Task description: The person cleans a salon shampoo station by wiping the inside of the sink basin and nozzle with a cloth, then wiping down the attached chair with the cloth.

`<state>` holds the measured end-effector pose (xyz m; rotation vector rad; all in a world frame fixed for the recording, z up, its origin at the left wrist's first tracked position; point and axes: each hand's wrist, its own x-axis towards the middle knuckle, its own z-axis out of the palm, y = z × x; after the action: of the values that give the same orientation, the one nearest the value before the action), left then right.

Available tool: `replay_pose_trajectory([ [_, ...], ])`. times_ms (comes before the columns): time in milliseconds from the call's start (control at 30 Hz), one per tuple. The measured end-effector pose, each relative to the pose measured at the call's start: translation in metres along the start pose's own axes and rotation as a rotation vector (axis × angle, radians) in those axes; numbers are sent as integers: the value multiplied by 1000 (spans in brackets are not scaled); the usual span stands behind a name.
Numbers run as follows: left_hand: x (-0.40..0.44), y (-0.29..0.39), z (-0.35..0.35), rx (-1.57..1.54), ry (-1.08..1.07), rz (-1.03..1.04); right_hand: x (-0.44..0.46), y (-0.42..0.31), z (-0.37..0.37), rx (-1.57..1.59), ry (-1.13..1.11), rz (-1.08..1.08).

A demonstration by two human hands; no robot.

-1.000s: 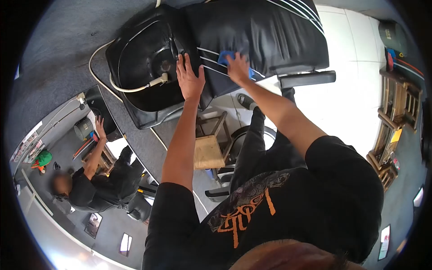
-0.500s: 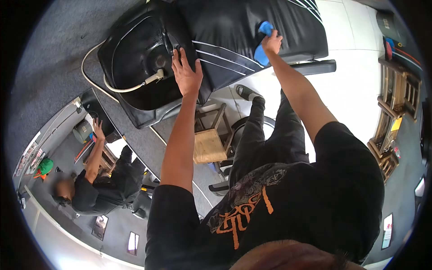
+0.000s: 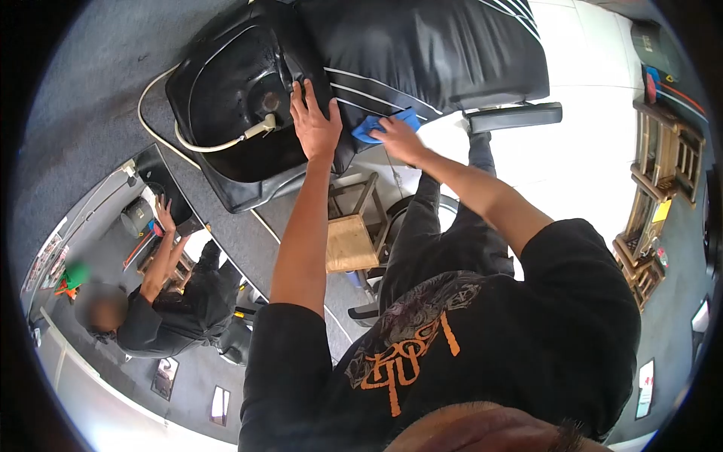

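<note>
A black shampoo chair (image 3: 422, 53) with white stripes stretches across the top, joined to a black wash basin (image 3: 218, 162). My left hand (image 3: 315, 128) lies on the basin's padded right rim with its fingers stretched out, holding nothing. In my right hand (image 3: 399, 139) is a blue cloth (image 3: 370, 129), pressed against the chair's near side edge just right of the basin. The fingers are closed on the cloth, which sticks out on both sides. A cream shower head (image 3: 261, 128) on a pale hose rests inside the basin.
A wooden stool (image 3: 352, 242) stands below the basin. The chair's black armrest (image 3: 516, 117) juts out at the right. Bamboo chairs (image 3: 663, 158) line the far right. A wall mirror (image 3: 188, 264) at lower left reflects a person.
My right hand has moved with the blue cloth from the chair's upper surface down and left to its near edge. The left hand stays on the basin rim.
</note>
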<state>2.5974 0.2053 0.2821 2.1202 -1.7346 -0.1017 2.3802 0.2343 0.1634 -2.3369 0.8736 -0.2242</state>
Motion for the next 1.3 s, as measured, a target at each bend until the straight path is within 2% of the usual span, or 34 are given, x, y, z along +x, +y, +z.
replay_pose_trajectory([
  [33, 2, 1, 0, 1, 2, 0, -7, 25, -6, -86, 38, -86],
  [67, 2, 1, -1, 8, -9, -8, -15, 59, 8, -114, 110, -11],
  [167, 3, 3, -2, 15, -30, -27, -17, 100, -31, -127, 101, 420],
  [233, 0, 3, -4, 1, -37, -34, 4, 117, -26, -109, 287, 758],
  [333, 2, 0, 0, 3, -19, -16, 51, 124, -14, 103, 688, 1019],
  [400, 1, -1, 0, -2, -15, -17, 77, 113, -6, -8, 596, 855],
  [500, 2, 0, 1, -16, -17, -47, 88, 41, -18, -72, 500, 709],
  [567, 2, 2, -1, 5, -40, -57, 55, -7, -9, -105, 230, 420],
  [633, 1, 1, 0, 15, -29, -45, 10, -44, 22, 32, 254, 369],
  [733, 2, 0, 0, 22, -25, -34, -27, -55, 31, 176, 176, 400],
  [833, 3, 0, 0, 19, -20, -31, -20, -19, 44, 499, 264, 612],
  [867, 2, 0, 0, 18, -19, -30, -10, -8, 33, 550, 310, 761],
  [900, 2, 0, 0, 24, -27, -35, 10, 4, 19, 550, 507, 739],
  [933, 3, -1, 1, 32, -32, -39, 36, 21, 7, 649, 527, 785],
  [967, 2, -1, 1, 40, -40, -44, 67, 31, 3, 449, 838, 663],
  [1000, 2, -2, 1, 34, -44, -51, 94, 38, -23, 448, 713, 674],
  [1033, 2, -1, 2, 27, -49, -58, 125, 40, -38, 447, 788, 581],
  [1100, 3, 1, 0, 21, -60, -67, 174, 44, -49, 361, 711, 433],
  [1133, 2, -1, 2, 24, -51, -52, 191, 43, -49, 315, 599, 387],
  [1200, 2, -6, 6, 30, -28, -23, 200, 27, -36, 36, 296, 315],
  [1300, 2, -6, 4, 12, -43, -24, 171, -11, -18, 20, 279, 340],
])
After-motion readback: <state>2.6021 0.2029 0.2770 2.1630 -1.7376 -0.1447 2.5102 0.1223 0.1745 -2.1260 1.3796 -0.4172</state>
